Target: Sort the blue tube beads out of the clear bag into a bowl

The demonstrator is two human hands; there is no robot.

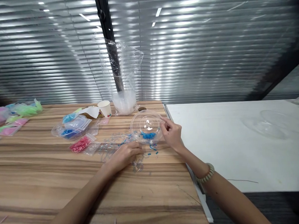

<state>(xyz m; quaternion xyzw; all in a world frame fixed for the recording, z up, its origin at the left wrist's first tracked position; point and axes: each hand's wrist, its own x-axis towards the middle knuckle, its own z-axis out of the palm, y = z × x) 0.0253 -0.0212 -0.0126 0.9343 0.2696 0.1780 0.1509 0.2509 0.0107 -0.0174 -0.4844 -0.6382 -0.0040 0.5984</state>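
Note:
My right hand point(172, 133) pinches the right rim of a clear round plastic bowl point(135, 122), which tilts toward me. Small blue tube-shaped pieces point(148, 135) are gathered in its lower part. At the bowl's lower left, my left hand point(128, 154) rests low over the wooden table with its fingers bent together. Whatever is under or between those fingertips is hidden. Around it lie many loose clear and blue pieces point(111, 145), with a few blue ones just below the bowl.
To the left are a bag of red pieces point(80, 144), a clear container with blue contents point(74, 128) and a paper cup point(105, 109). A stack of clear bowls point(124, 102) stands in plastic at the back. Clear lids point(266, 125) lie on the white table point(231, 161).

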